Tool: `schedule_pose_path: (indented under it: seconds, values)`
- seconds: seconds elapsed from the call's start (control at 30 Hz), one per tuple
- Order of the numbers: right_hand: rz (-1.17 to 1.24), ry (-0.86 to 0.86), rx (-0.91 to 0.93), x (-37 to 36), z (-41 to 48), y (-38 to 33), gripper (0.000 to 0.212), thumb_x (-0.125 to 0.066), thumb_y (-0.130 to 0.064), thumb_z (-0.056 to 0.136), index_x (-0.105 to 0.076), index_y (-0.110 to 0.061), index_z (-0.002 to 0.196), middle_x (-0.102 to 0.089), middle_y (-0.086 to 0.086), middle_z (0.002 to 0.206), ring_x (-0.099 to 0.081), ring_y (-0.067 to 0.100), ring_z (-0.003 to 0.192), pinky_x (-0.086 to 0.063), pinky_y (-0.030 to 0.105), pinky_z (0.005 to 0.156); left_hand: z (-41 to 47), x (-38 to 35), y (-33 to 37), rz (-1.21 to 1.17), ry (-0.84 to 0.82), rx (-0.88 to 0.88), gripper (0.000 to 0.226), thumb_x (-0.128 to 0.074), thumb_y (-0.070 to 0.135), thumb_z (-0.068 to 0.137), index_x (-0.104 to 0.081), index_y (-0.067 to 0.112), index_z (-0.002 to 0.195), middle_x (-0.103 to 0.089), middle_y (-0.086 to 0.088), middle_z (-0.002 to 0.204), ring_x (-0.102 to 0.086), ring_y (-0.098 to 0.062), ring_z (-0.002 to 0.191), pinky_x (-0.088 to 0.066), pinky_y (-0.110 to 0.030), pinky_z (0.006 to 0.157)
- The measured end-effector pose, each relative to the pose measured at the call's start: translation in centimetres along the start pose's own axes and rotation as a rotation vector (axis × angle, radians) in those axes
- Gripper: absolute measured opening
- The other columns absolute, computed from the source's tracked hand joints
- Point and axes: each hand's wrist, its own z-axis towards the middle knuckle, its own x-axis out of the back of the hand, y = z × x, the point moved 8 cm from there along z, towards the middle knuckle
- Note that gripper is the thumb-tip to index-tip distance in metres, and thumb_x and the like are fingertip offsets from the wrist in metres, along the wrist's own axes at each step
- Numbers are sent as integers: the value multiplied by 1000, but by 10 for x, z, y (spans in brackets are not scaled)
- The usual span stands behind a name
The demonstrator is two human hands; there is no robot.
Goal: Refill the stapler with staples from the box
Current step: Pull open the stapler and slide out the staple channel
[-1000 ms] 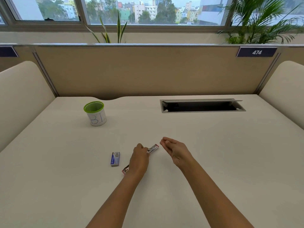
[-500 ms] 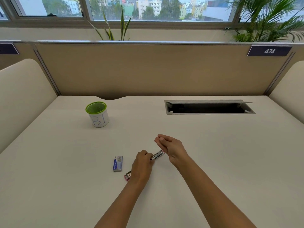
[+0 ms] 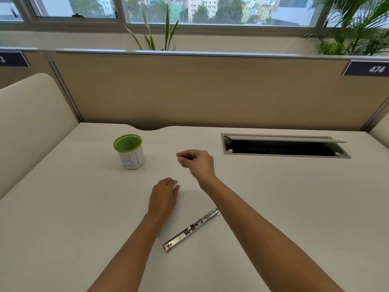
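The stapler (image 3: 191, 230) lies unfolded flat on the desk, a long silver strip with a pink end toward me, and neither hand touches it. My left hand (image 3: 164, 197) rests palm down on the desk just beyond it, fingers curled, and whatever is under it is hidden. Farther back, my right hand (image 3: 196, 162) hovers above the desk with thumb and fingers pinched together; I see nothing between them. The blue staple box is out of sight, and my left hand and forearm cover the desk where it lay.
A green-rimmed white cup (image 3: 129, 151) marked "BI" stands at the back left. An open cable hatch (image 3: 284, 146) is sunk into the desk at the back right. A beige partition (image 3: 200, 91) walls off the far edge, with curved side panels on both sides.
My left hand has let go of the stapler, which now lies fully unfolded on the desk. Both hands have moved away from me, the right toward the cup. The staple box is no longer visible.
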Motion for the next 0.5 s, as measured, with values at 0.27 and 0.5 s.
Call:
schedule_pose_path:
  seconds: [0.27, 0.5]
  values:
    - [-171, 13, 179, -68, 51, -39, 14, -63, -1, 84, -73, -3, 94, -73, 10, 99, -66, 19, 91, -50, 22, 82, 23, -15, -26, 2, -49, 35, 37, -41, 17, 96, -46, 5, 131, -50, -14, 136, -46, -28, 124, -37, -39, 104]
    - [-296, -53, 283, -128, 85, -51, 21, -57, 2, 83, -73, -4, 95, -72, 13, 97, -64, 26, 91, -51, 35, 82, 17, -8, -34, -322, -35, 220, 27, -49, 8, 92, -52, 0, 118, -58, -19, 120, -53, -33, 115, -43, -48, 100]
